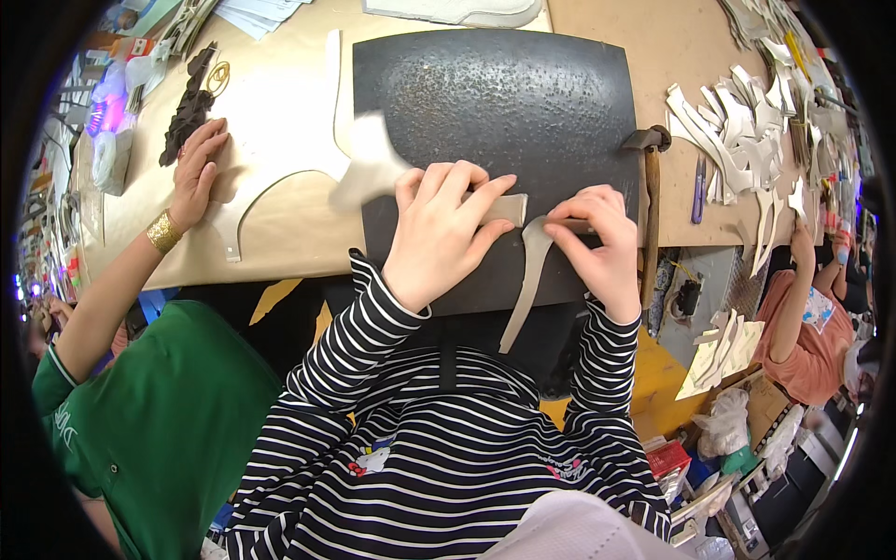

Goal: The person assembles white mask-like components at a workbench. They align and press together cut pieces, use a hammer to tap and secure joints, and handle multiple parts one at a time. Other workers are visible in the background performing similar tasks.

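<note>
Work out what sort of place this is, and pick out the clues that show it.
Probably a workshop for handwork on leather-like parts: a wooden-handled hammer lies beside a pitted black slab, and pale curved cut-outs are heaped farther right. Their exact material is unclear.

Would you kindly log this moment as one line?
left hand: holding flat beige piece | right hand: pinching curved beige strip | beneath hands: pitted black rectangular board
</note>
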A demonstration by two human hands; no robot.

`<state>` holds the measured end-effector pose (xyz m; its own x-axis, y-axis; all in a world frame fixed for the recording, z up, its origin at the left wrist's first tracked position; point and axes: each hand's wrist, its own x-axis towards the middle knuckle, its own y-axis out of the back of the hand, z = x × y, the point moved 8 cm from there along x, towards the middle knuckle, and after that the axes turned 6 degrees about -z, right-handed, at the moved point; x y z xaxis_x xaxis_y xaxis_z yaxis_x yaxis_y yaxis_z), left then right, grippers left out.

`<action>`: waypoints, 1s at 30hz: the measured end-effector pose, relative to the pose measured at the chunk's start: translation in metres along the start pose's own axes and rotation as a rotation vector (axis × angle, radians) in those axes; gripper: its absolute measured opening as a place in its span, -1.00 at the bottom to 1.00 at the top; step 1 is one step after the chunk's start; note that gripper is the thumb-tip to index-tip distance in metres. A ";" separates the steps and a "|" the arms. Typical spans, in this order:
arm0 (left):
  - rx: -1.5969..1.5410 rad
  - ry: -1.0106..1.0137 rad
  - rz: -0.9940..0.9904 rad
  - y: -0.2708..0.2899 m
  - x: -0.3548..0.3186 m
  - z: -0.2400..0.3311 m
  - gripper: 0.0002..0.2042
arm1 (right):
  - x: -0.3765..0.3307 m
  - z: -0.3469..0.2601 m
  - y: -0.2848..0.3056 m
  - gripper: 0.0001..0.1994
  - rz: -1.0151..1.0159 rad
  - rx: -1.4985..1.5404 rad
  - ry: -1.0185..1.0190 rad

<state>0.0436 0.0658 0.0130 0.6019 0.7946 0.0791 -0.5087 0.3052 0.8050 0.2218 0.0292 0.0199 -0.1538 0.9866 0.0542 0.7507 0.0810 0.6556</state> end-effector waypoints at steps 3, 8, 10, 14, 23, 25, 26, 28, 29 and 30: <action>0.007 0.006 -0.018 -0.001 0.005 -0.011 -0.58 | 0.013 0.017 0.009 -0.85 0.185 -0.016 -0.085; -0.062 -0.010 0.055 0.004 0.009 -0.007 -0.65 | 0.023 0.015 0.014 -0.85 0.190 0.005 -0.066; -0.010 -0.027 0.076 0.007 0.006 -0.004 -0.64 | 0.020 0.013 0.012 -0.85 0.136 0.098 -0.084; -0.065 0.101 0.195 0.011 -0.006 -0.003 -0.65 | 0.018 0.005 0.006 -0.87 -0.028 0.207 -0.024; -0.087 0.067 0.054 -0.006 0.004 -0.008 -0.69 | 0.041 0.008 -0.003 -0.87 -0.234 0.273 0.058; -0.047 -0.013 0.017 -0.006 0.008 -0.008 -0.70 | 0.044 0.008 -0.006 -0.87 -0.252 0.262 0.056; -0.035 -0.028 0.020 -0.006 0.010 -0.008 -0.72 | 0.045 0.009 -0.008 -0.86 -0.259 0.258 0.053; -0.041 -0.029 0.027 -0.004 0.011 -0.010 -0.73 | 0.046 0.009 -0.009 -0.85 -0.267 0.250 0.075; -0.043 -0.032 0.034 -0.003 0.013 -0.010 -0.74 | 0.046 0.009 -0.010 -0.85 -0.270 0.245 0.077; -0.053 -0.027 0.041 -0.003 0.014 -0.011 -0.77 | 0.046 0.011 -0.011 -0.85 -0.263 0.281 0.060</action>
<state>0.0466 0.0814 0.0054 0.5959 0.7928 0.1278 -0.5646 0.3005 0.7687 0.2138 0.0748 0.0073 -0.3952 0.9178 -0.0386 0.8263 0.3735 0.4216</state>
